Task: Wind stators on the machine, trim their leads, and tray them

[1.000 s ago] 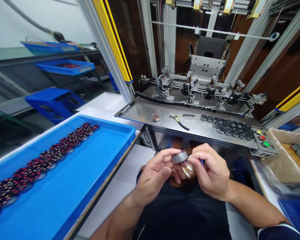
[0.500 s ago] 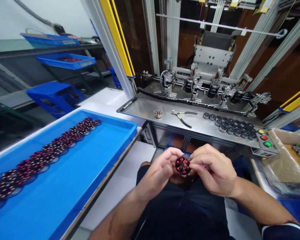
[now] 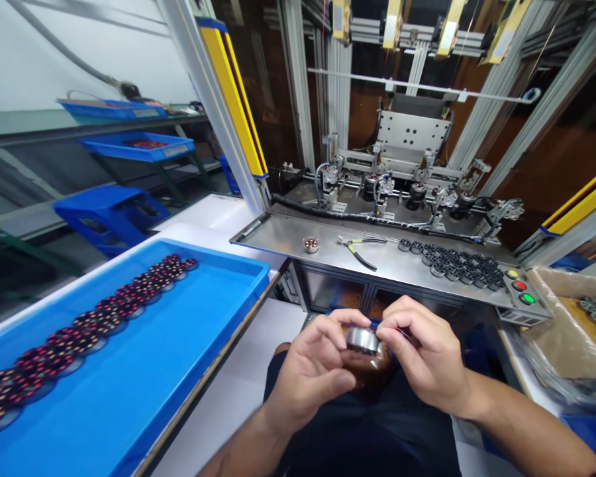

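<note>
Between my hands is a small round motor stator (image 3: 362, 340), turned so its silvery outer side faces me and its coils are mostly hidden. My left hand (image 3: 312, 358) steadies its left side and top edge with the fingers, the thumb apart below. At the right edge, the thumb and forefinger of my right hand (image 3: 424, 344) are pinched together; a bit of red and blue wire shows by the fingers. Beyond, on the metal ledge (image 3: 283, 232), lie a single copper-wound stator (image 3: 310, 245) and cutting pliers (image 3: 360, 253) with green-black handles.
To the left, a blue tray (image 3: 179, 358) carries rows of wound stators (image 3: 99, 321). Several black unwound cores (image 3: 459, 262) stand on the ledge's right, beside a button box (image 3: 524, 298). A winding machine (image 3: 412, 136) rises behind; a plastic-lined carton (image 3: 551, 318) is at right.
The stator has been tipped from showing its red coils to showing its metal side. My left thumb has moved down, away from it. The camera view has tilted slightly upward.
</note>
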Tool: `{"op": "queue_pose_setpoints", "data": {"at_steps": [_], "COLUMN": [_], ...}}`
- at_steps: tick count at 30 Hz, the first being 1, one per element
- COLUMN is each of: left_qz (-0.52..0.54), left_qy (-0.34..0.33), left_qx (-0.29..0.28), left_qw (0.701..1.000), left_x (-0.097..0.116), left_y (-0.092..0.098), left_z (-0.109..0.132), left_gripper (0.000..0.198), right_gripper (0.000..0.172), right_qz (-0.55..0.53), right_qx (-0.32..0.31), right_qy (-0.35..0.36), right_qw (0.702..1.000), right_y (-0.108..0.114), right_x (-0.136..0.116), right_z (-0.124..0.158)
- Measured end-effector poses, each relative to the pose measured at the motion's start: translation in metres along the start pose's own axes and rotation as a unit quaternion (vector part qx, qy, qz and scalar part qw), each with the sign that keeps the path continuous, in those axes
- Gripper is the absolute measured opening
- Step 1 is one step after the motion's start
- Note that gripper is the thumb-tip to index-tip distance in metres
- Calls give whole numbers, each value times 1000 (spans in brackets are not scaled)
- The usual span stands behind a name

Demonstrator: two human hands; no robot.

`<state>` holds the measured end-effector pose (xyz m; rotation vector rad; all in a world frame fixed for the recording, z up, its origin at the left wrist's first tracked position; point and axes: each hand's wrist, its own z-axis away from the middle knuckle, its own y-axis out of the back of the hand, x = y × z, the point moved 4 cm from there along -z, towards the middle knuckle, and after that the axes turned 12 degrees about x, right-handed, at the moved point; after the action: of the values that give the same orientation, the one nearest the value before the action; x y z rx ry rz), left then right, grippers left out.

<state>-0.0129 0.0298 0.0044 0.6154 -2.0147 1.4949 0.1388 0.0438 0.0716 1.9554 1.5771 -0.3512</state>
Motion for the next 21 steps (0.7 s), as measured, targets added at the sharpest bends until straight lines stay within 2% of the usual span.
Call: {"op": "queue_pose_setpoints", "data": {"at_steps": [4,6,8,10,12,15,21], "left_qz": [48,44,27,9,-9,-41,-67], "left_qy": [-9,52,143,197,192,163,132], "left_qx": [34,41,-4,-50,-45,6,38], "left_qw": [998,997,989,979,980,986,988], "left_x": [7,1,-10,-18,-22,-21,-16], "left_y": [-3,-4,-7,-9,-7,-3,-4], "left_z": [-6,-8,-8,-6,-6,-7,-8], "left_gripper": [36,43,54,58,50,38,38], "right_gripper": [12,12,12,11,10,8,7], "right_qz": [-20,-21,-19,-15,-10,-12,-37], "right_qx": [-13,-27,-42,-53,-57,-55,-84], "right_qy": [48,87,113,126,133,129,121], "right_qw": [999,996,993,990,989,990,988], "right_y": [1,3,6,8,9,10,11], "right_x": [-1,-3,-3,-3,-1,1,-2], "right_z": [-4,-6,-7,-7,-7,-9,-16]}}
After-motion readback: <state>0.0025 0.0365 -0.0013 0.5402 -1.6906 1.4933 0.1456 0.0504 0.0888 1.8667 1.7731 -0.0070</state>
